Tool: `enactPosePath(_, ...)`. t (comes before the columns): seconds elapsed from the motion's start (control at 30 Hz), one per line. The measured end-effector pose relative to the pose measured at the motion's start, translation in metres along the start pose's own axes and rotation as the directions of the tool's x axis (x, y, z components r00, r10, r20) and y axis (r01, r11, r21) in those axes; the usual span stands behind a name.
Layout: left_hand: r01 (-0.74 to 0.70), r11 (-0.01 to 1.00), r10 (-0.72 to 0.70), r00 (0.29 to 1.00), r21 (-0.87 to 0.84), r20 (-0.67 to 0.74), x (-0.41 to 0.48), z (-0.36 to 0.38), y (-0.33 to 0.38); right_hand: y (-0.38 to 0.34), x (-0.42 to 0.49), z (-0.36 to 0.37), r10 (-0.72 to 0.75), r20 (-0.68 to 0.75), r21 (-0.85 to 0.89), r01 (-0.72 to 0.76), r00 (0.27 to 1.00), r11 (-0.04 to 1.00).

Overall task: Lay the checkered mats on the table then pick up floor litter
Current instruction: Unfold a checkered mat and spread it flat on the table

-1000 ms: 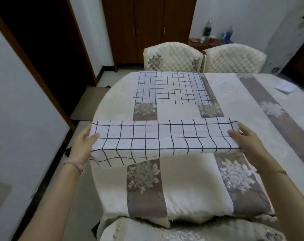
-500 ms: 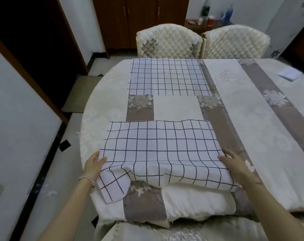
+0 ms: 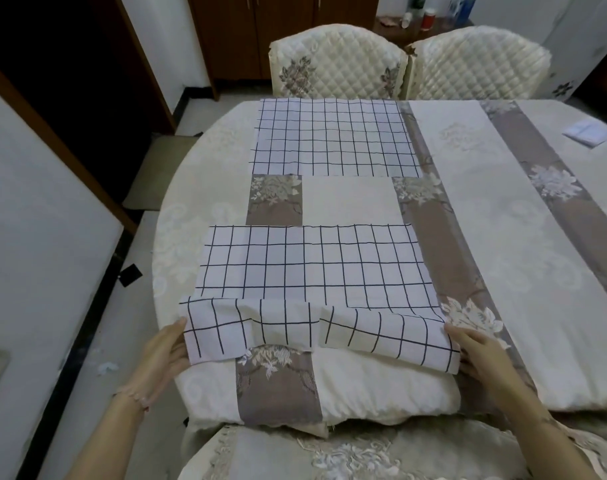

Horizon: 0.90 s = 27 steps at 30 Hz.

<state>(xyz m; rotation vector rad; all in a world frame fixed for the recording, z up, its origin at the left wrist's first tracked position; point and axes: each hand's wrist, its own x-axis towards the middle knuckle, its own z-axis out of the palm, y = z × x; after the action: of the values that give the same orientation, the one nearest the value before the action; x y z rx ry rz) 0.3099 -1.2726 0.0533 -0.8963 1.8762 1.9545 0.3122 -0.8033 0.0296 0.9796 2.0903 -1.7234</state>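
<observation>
Two white mats with a dark grid lie on the table (image 3: 503, 209). The far checkered mat (image 3: 333, 136) is spread flat near the two chairs. Most of the near checkered mat (image 3: 305, 265) lies flat, and its near edge is folded over at the table's front rim. My left hand (image 3: 163, 355) holds the left corner of that folded edge. My right hand (image 3: 475, 351) holds its right corner. On the floor at the left lie a small black scrap (image 3: 129, 274) and pale bits of litter (image 3: 106, 367).
Two quilted cream chairs (image 3: 336, 60) stand at the table's far side, and a third chair back (image 3: 330, 452) is just below me. A white folded cloth (image 3: 588, 133) lies at the table's right. A wall (image 3: 35, 237) runs close on the left, leaving a narrow floor strip.
The near mat came down from the air onto the table and was spread forward. Its front edge, hanging loose half a second ago, is now folded back over the table's rim.
</observation>
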Motion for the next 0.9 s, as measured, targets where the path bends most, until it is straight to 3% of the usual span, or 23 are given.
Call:
enactPosePath(0.13, -0.038, 0.999, 0.038, 0.997, 0.010, -0.061, 0.002, 0.002, -0.013, 0.006, 0.001, -0.003, 0.015, 0.036, -0.015, -0.015, 0.999, 1.000)
enactPosePath(0.37, -0.023, 0.995, 0.035, 0.991, 0.093, -0.129, 0.000, -0.009, -0.030, 0.003, -0.005, -0.005, -0.001, -0.085, 0.107, 0.010, 0.996, 0.994)
enactPosePath(0.63, 0.030, 0.973, 0.019, 0.978, 0.231, -0.208, -0.006, -0.007, -0.048, 0.018, 0.003, -0.007, -0.153, -0.175, -0.270, 0.102, 0.973, 0.958)
enactPosePath(0.8, -0.011, 0.968, 0.078, 0.963, 0.252, -0.259, 0.001, 0.002, -0.047, 0.019, 0.009, -0.004, -0.197, -0.219, -0.363, 0.108, 0.956, 0.926)
enactPosePath(0.9, -0.056, 0.935, 0.152, 0.956, 0.349, -0.252, 0.002, 0.007, -0.049, 0.018, 0.010, -0.004, -0.219, -0.260, -0.414, 0.097, 0.941, 0.905)
